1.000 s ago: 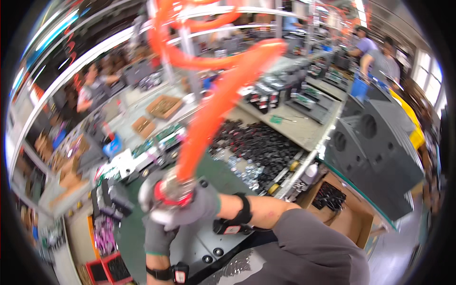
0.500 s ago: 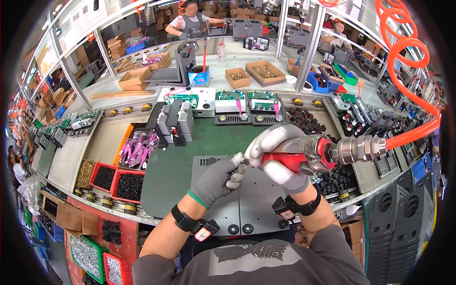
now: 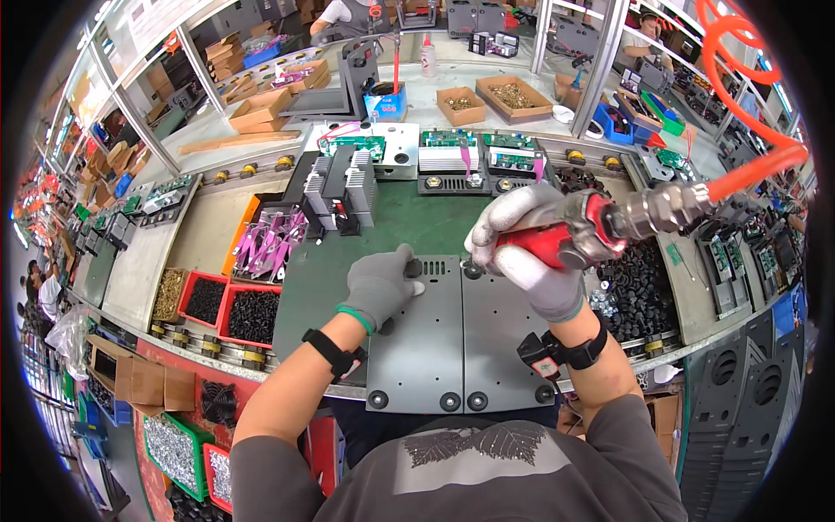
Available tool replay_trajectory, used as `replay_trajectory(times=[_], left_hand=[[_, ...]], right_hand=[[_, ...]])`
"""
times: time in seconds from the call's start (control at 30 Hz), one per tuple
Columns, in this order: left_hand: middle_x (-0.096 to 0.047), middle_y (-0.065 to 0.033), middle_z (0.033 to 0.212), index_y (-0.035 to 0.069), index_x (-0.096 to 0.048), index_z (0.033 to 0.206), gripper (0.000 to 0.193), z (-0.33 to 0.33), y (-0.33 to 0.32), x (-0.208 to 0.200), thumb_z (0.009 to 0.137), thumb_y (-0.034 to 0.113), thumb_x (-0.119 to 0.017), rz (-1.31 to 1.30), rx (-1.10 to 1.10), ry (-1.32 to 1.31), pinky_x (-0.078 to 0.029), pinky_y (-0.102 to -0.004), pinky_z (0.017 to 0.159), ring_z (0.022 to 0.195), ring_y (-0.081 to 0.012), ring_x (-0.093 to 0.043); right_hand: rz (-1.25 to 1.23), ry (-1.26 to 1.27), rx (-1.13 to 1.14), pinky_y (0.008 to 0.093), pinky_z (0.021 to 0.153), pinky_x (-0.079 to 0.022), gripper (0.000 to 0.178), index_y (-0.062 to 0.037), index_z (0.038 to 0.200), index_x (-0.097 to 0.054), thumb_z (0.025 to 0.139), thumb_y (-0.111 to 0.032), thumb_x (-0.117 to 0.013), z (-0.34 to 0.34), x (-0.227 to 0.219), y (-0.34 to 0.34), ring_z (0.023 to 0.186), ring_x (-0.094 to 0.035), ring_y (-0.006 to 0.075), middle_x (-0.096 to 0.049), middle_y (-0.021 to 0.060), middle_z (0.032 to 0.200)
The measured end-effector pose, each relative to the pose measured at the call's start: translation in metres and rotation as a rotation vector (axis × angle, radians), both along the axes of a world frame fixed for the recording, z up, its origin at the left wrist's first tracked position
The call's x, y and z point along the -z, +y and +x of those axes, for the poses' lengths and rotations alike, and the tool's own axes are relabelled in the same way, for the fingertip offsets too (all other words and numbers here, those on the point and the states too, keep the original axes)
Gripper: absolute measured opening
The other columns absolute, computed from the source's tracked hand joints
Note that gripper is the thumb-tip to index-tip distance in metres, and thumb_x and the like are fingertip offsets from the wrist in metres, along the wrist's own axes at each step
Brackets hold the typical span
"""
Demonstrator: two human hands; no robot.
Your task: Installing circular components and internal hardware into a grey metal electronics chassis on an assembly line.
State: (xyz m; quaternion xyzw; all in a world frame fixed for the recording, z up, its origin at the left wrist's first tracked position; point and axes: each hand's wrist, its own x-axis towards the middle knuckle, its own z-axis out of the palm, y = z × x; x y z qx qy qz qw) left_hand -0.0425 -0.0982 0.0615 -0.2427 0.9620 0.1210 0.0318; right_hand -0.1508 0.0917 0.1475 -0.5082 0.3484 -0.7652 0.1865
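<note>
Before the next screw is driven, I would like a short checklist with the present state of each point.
1. Right hand grips the red pneumatic screwdriver: ok.
2. Left hand rests flat on the left grey metal panel, steadying it: ok.
3. Driver tip seated at the top edge of the right grey metal panel: cannot tell, the glove hides it.
4. Orange coiled air hose attached and off the panels: ok.
5. Two panels lie side by side on the green mat: ok.
</note>
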Motion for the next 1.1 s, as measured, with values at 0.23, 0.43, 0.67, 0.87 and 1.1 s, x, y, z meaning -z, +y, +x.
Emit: replay_trajectory(times=[0.23,0.43,0.67,0.87,1.1], left_hand=[[-0.069,-0.0078,0.087,0.015,-0.069,0.108,0.032,-0.019,-0.011,0.02,0.085,0.038,-0.068,0.428,0.122,0.117,-0.051,-0.0349,0.075,0.082,-0.0239,-0.067],[-0.068,-0.0075,0.083,0.012,-0.069,0.107,0.041,-0.018,-0.005,0.018,0.081,0.044,-0.072,0.435,0.154,0.13,-0.051,-0.0356,0.071,0.077,-0.0239,-0.066],[-0.072,-0.0048,0.091,0.023,-0.069,0.115,0.039,-0.034,0.003,0.016,0.08,0.041,-0.072,0.306,0.16,0.027,-0.052,-0.0364,0.075,0.086,-0.0241,-0.069],[-0.071,-0.0061,0.089,0.022,-0.07,0.112,0.039,-0.037,-0.001,0.019,0.081,0.045,-0.071,0.336,0.147,-0.045,-0.052,-0.0362,0.075,0.086,-0.0251,-0.069],[-0.071,-0.007,0.088,0.017,-0.071,0.108,0.044,-0.038,-0.002,0.031,0.078,0.05,-0.072,0.304,0.109,-0.068,-0.051,-0.0369,0.074,0.083,-0.0262,-0.068]], right_hand=[[0.076,-0.079,0.022,0.03,0.076,-0.054,0.025,-0.0022,0.098,-0.059,0.076,0.01,-0.063,-0.013,0.021,-0.017,0.087,-0.063,0.0146,-0.063,0.0075,0.091],[0.239,-0.138,0.123,0.0288,0.073,-0.053,0.022,-0.003,0.092,-0.06,0.074,0.007,-0.066,-0.019,0.042,-0.038,0.082,-0.063,0.0124,-0.064,0.0047,0.087],[0.264,-0.148,0.135,0.0281,0.072,-0.051,0.019,-0.0024,0.091,-0.061,0.074,0.005,-0.066,-0.02,0.058,-0.058,0.079,-0.061,0.0109,-0.064,0.0034,0.085],[0.333,-0.077,0.166,0.0277,0.072,-0.051,0.017,-0.0006,0.092,-0.063,0.075,0.002,-0.068,-0.024,0.068,-0.066,0.078,-0.06,0.0097,-0.064,0.0028,0.084],[0.449,-0.042,0.139,0.0272,0.073,-0.051,0.018,-0.0024,0.09,-0.064,0.074,-0.004,-0.072,-0.032,0.081,-0.08,0.077,-0.061,0.0093,-0.065,0.0012,0.083]])
